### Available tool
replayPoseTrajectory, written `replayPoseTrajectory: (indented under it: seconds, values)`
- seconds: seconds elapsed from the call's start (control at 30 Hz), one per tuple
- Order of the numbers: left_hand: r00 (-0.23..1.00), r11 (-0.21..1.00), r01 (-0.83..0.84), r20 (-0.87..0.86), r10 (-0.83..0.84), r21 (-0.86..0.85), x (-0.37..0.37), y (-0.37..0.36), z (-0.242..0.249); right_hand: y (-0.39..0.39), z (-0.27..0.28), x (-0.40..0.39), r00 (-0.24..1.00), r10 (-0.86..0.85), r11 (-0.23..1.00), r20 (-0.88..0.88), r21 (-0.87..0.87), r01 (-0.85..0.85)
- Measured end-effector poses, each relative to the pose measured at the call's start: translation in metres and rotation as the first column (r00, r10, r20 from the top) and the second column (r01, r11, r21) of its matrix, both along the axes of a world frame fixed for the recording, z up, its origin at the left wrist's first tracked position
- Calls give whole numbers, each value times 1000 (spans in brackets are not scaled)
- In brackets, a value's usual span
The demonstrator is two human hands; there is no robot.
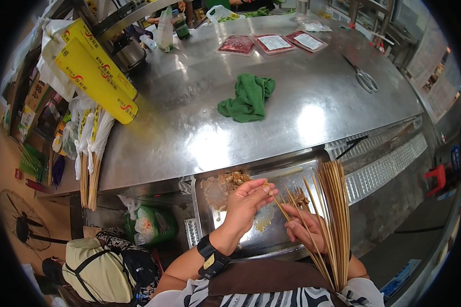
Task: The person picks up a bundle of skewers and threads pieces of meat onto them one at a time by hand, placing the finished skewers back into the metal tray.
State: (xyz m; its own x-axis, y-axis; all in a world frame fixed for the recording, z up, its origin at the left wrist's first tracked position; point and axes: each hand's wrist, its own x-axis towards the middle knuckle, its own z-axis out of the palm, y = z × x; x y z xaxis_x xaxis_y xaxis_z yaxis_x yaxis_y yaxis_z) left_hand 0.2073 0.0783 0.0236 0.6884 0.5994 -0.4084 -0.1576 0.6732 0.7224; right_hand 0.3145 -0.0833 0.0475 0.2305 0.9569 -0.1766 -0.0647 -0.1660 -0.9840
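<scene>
Over a metal tray [195, 204], my left hand [248, 203] pinches what looks like a small piece of food at the tip of a bamboo skewer; the fingers partly hide it. That skewer [280, 205] slants down into my right hand [307, 228], whose fingers are closed around it. Against my right forearm stands a thick bundle of bamboo skewers [338, 204], a few splayed to the left. Brownish food pieces [225, 185] lie wet in the tray's far left part. Loaded skewers [298, 197] rest at its right, partly behind my right hand.
A steel table [189, 112] spans the view beyond the tray. On it lie a green cloth [247, 98], scissors [364, 79], and packed red meat trays [235, 45]. Yellow boxes [97, 71] and bagged skewers [95, 138] stand left. Another person [97, 268] is at lower left.
</scene>
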Motion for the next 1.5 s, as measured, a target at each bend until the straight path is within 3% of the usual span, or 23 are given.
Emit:
replayPoseTrajectory:
  seconds: [0.47, 0.67, 0.97, 1.23, 1.5]
  values:
    - [999, 993, 33, -6, -34, -115, -3, 2, 7, 0, 4, 0, 998, 7, 995, 57, -96, -1]
    - [996, 996, 84, -13, -85, -43, -2, -2, 8, 1, 1, 1, 998, 19, 998, 58, -58, -16]
    - [1000, 997, 23, 20, -22, -67, -2, 1, -2, -1, 1, 2, 998, 3, 999, 65, -48, 0]
    - [1000, 998, -11, -12, 12, 65, 0, -1, -1, 1, 2, 0, 1000, 26, 998, 15, -64, -25]
    - [999, 1000, -21, 48, 20, 5, 2, -5, 2, -1, -5, -1, 1000, -11, 999, 14, -45, 12]
